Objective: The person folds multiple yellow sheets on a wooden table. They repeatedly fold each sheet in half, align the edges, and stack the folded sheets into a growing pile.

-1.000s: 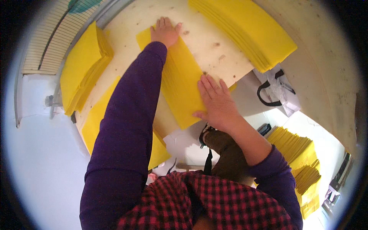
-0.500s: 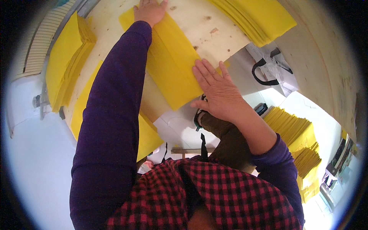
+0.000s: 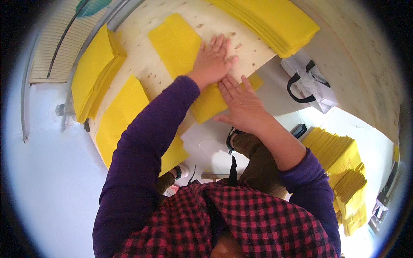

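Note:
A long, flat yellow folded sheet (image 3: 175, 45), like thin cloth, lies across the wooden table, its near end hanging over the edge. My left hand (image 3: 213, 60) rests flat on its right long edge, fingers stretched toward the bare wood. Just nearer to me, my right hand (image 3: 244, 105) lies flat with fingers extended, its fingertips at the sheet's near right part. The two hands almost meet, and neither grips anything. My left forearm hides part of the sheet and part of another yellow piece (image 3: 122, 109) to its left.
Stacks of folded yellow sheets stand at the table's left edge (image 3: 92, 71) and far right (image 3: 271, 23). Beyond the right edge sits a white bag with black handles (image 3: 307, 86). More yellow bundles (image 3: 333, 150) are piled on the floor at right. My legs are below the table edge.
My left hand has slid from the sheet's far end back toward me and to the right, beside my right hand. My right hand stays nearly in place. The view has shifted slightly.

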The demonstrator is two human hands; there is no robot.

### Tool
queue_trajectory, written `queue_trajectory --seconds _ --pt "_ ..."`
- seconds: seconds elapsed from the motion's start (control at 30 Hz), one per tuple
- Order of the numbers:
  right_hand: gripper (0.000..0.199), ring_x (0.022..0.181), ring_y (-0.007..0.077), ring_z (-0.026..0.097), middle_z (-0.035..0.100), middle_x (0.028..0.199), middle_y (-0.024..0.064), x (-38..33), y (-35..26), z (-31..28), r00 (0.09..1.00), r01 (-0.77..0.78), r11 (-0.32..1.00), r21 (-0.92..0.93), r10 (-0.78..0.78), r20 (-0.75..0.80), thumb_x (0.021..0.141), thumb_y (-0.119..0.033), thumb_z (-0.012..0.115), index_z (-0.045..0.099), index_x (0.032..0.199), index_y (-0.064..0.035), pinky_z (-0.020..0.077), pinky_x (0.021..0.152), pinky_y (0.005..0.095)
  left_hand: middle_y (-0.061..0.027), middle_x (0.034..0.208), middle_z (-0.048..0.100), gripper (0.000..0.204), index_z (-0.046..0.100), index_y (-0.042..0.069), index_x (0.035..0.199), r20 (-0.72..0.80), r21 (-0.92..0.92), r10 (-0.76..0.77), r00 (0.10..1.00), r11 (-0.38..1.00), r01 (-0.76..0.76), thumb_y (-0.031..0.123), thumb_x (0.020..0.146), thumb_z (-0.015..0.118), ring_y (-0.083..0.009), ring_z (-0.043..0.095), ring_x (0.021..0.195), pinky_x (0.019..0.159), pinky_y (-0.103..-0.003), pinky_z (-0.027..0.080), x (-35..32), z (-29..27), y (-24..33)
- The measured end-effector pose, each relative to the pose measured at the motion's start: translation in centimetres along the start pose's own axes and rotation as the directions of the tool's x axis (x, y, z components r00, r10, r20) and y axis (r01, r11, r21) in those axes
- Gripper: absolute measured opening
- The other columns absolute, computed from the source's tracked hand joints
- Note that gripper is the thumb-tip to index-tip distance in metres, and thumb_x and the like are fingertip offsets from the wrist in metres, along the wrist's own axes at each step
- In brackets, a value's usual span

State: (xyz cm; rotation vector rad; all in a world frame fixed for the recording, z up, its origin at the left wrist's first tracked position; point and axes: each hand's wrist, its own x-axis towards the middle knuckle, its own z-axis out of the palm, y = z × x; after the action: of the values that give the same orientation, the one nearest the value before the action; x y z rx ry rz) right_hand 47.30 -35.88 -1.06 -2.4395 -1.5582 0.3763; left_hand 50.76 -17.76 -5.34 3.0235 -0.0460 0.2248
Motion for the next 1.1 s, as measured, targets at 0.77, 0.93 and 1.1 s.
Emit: queue_trajectory --seconds 0.77,0.93,1.1 --pt "0.086 0.136 0.0269 0.021 0.029 0.143 0.0186 0.4 1.0 -0.7 0.997 0.070 0.993 0.098 -0.071 0.008 0.077 -0.054 0.057 0.034 0.133 0.0069 0.0069 0.111 0.0485 -0.0239 0.142 0.027 0.062 0.037 0.001 0.132 -0.311 0.284 -0.043 0.949 0.949 0.136 0.026 0.081 0.061 -0.0435 0.029 0.129 0.101 -0.054 0.031 13.4 4.0 -20.6" --pt "0.062 0.125 0.0278 0.037 0.046 0.129 0.0155 1.2 0.5 -1.6 0.995 0.006 0.998 0.068 0.001 -0.098 0.080 -0.046 0.057 0.051 0.119 0.0015 0.0130 0.110 0.0509 -0.0203 0.135 0.039 0.044 0.042 0.002 0.128 -0.494 0.176 -0.047 0.868 0.973 0.152 0.015 0.088 0.054 -0.0318 0.042 0.121 0.095 -0.044 0.040 10.7 0.3 -20.5" --pt "0.033 0.106 0.0310 0.053 0.056 0.111 0.0169 4.1 1.6 -2.4 0.956 -0.058 0.947 0.315 0.144 -0.255 0.082 -0.025 0.057 0.057 0.107 -0.0038 0.0381 0.095 0.0433 -0.0213 0.137 0.038 0.069 0.032 0.000 0.136 -0.070 -0.715 -0.598 0.798 0.588 0.379 0.035 0.083 0.060 -0.0314 0.039 0.125 0.098 -0.047 0.036 3.5 -6.8 -16.7"
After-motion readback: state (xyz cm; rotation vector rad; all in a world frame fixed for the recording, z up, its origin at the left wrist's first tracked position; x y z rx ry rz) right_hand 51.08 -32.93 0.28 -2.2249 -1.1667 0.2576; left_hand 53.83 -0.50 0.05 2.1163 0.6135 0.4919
